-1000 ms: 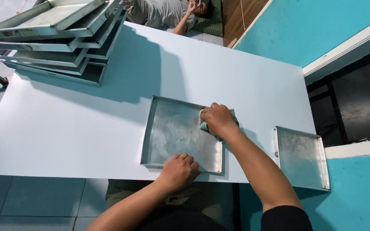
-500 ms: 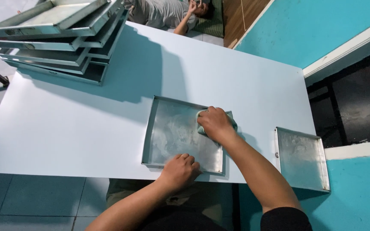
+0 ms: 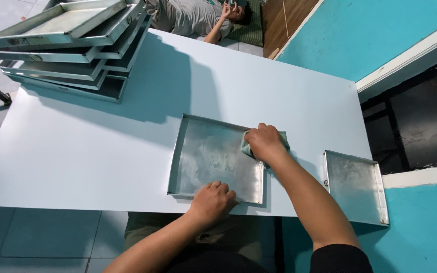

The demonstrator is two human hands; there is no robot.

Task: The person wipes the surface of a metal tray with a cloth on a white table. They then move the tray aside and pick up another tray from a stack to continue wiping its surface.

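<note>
While the right hand (image 3: 263,143) pressed a pale green cloth (image 3: 282,137) onto its far right corner, the shallow rectangular metal tray (image 3: 208,156) lay flat near the front edge of the white tabletop (image 3: 92,151). Tray base looked dull silver, smeared with cloudy streaks; rims low and straight. Right grip closed around the bunched cloth. Left hand (image 3: 212,202) sat curled over the tray's near rim, fingers bent, holding it down. Second similar tray (image 3: 357,187) overhung the tabletop's right edge. Stack of trays (image 3: 72,45) sat far left.
</note>
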